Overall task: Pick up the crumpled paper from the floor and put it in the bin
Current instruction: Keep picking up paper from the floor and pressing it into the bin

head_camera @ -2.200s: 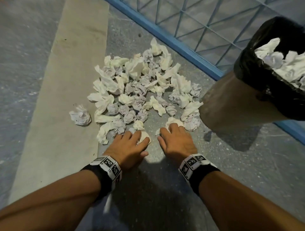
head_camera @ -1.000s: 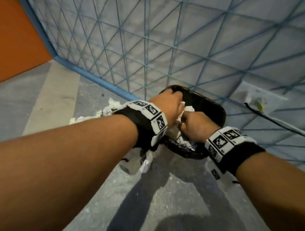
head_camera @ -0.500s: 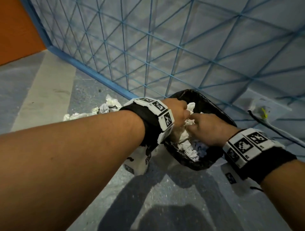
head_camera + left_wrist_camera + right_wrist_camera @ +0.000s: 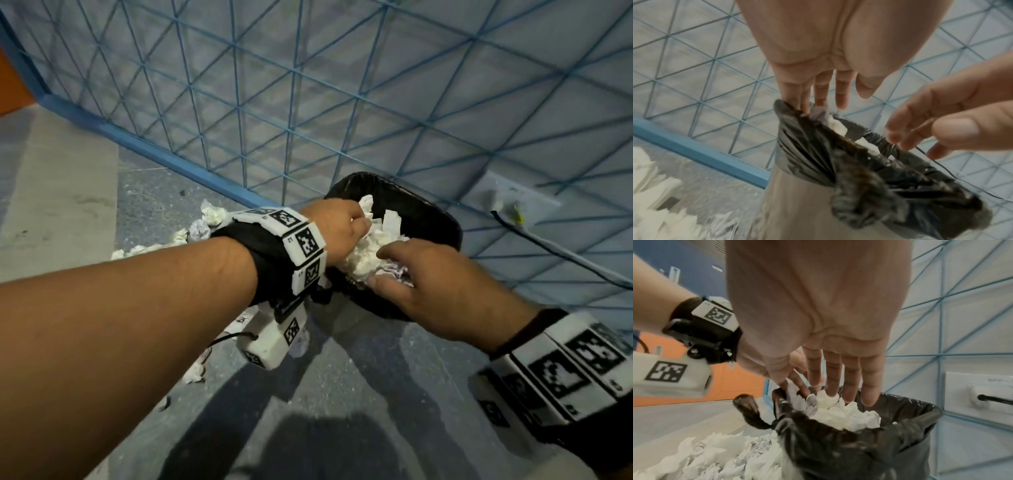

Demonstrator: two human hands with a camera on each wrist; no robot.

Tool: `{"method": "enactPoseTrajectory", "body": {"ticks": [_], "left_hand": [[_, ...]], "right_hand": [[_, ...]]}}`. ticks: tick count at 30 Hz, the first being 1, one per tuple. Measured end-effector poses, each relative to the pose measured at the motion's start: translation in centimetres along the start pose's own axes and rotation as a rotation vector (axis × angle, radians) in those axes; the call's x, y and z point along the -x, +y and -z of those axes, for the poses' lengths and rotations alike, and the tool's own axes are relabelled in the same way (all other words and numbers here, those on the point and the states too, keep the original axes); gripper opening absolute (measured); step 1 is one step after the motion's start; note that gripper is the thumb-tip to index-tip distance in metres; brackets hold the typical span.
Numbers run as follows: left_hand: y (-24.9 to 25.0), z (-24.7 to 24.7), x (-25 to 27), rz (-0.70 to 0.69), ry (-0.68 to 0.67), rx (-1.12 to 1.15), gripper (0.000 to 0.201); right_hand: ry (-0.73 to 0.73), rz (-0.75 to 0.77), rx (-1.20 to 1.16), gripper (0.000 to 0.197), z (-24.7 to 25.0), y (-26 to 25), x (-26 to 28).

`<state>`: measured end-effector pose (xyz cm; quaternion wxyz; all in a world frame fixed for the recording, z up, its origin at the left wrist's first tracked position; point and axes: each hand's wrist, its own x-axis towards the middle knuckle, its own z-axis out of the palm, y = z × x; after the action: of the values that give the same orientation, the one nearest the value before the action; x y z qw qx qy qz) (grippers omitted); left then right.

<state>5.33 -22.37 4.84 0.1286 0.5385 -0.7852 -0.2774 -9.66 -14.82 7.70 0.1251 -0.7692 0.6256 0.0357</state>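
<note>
Blue wire mesh fencing [image 4: 239, 102] backs the grey floor [image 4: 342, 394] where the bin [image 4: 442, 226], lined in black, stands heaped with crumpled paper [image 4: 846, 415]. Both hands hover over its mouth, left hand [image 4: 339, 229] and right hand [image 4: 442, 291] with fingers [image 4: 869, 386] spread and loose, holding nothing. The drop looks finished; next comes reaching back to the floor pile [image 4: 719, 456] left of the bin. That side lies open.

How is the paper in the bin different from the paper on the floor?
The paper in the bin is heaped high, up to the black liner's rim, while the paper on the floor lies spread out loose beside the bin. Both hands are over the binned paper; neither hand touches the floor paper. Both lots are white, crumpled scraps.
</note>
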Motion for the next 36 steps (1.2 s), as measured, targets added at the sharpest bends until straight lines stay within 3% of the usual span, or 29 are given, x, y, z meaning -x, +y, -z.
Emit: {"method": "enactPoseTrajectory", "body": {"ticks": [4,8,11,14,18,21,25,28,32,36], "left_hand": [[-0.7,1.1,0.5,-0.132,0.06,0.056,0.031],[-3.0,3.5,2.6,-0.306,0.144,0.026,0.03],[-8.0,5.4,5.0,-0.306,0.115,-0.031,0.024],[-15.1,6.1,7.9,-0.242,-0.023,-0.181,0.027],[-24.2,4.4,12.6,-0.169,-0.308,-0.429,0.056],[-29.0,1.6,16.0,-0.161,-0.47,-0.599,0.074],[-32.0,-1.9,18.9,-0.176,-0.523,-0.659,0.083],[-33.5,-3.4,19.7,-0.153,-0.526,-0.65,0.088],[-35.8,-4.4,19.9,-0.127,-0.485,-0.612,0.07],[-35.7,-5.2,19.0,-0.102,-0.498,-0.522,0.052]], "right_hand": [[0.095,-0.067,0.02,0.044,-0.8,-1.2,0.6],[0.281,-0.008,-0.001,0.03,-1.2,-4.5,1.6],[0.174,0.052,-0.021,0.025,-2.8,-8.1,1.7],[0.034,0.084,-0.094,0.03,-6.7,-11.2,0.9],[-0.224,0.076,-0.113,0.042,-14.0,-15.5,-0.7],[-0.298,0.098,-0.091,0.054,-19.8,-18.0,-2.1],[-0.291,0.046,-0.138,0.054,-24.7,-20.5,-3.7],[-0.248,0.046,-0.13,0.068,-26.4,-22.6,-4.7],[-0.372,0.022,-0.09,0.077,-28.3,-25.5,-5.6],[-0.37,-0.031,-0.091,0.06,-29.4,-26.3,-6.0]]}}
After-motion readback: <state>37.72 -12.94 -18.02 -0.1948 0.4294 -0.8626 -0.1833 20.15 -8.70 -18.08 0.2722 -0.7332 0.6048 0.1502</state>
